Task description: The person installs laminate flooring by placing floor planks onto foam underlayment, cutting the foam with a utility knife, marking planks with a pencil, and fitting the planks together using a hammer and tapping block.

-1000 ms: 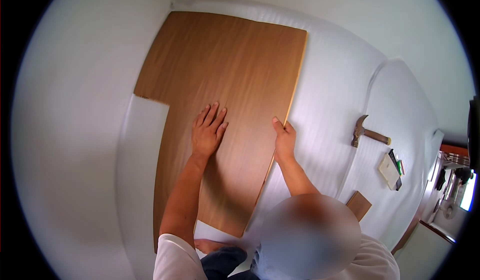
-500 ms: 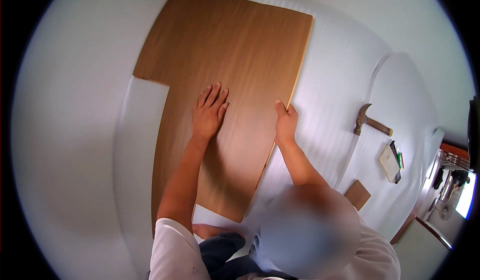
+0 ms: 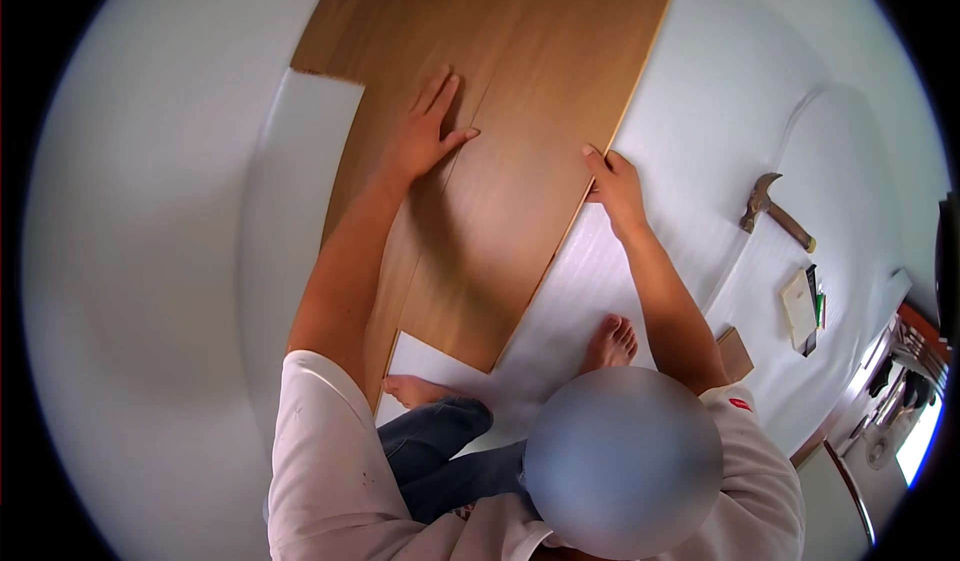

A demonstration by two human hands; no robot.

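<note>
Brown wood-look floor planks lie side by side on a white underlay sheet (image 3: 700, 111). My left hand (image 3: 425, 131) rests palm down with fingers stretched and thumb spread, on the left plank (image 3: 390, 21) beside the seam. The thumb reaches across that seam. Along the outer right edge of the right floor plank (image 3: 540, 161), my right hand (image 3: 618, 191) grips the board, thumb on top and fingers curled at the side, partly hidden beneath. The right plank's near end stops short of the left one's, with white underlay showing there.
A claw hammer (image 3: 785, 223) lies to the right on the underlay. Nearer are a pale block with dark and green items (image 3: 802, 311) and a small wood offcut (image 3: 735, 354). My bare feet stand by the planks' near end. A white wall (image 3: 140, 211) rises at left.
The view has shifted, so the planks sit higher and further right. A seam between the planks now shows more clearly beside my left hand, whose thumb is spread wider. My right foot has come into view.
</note>
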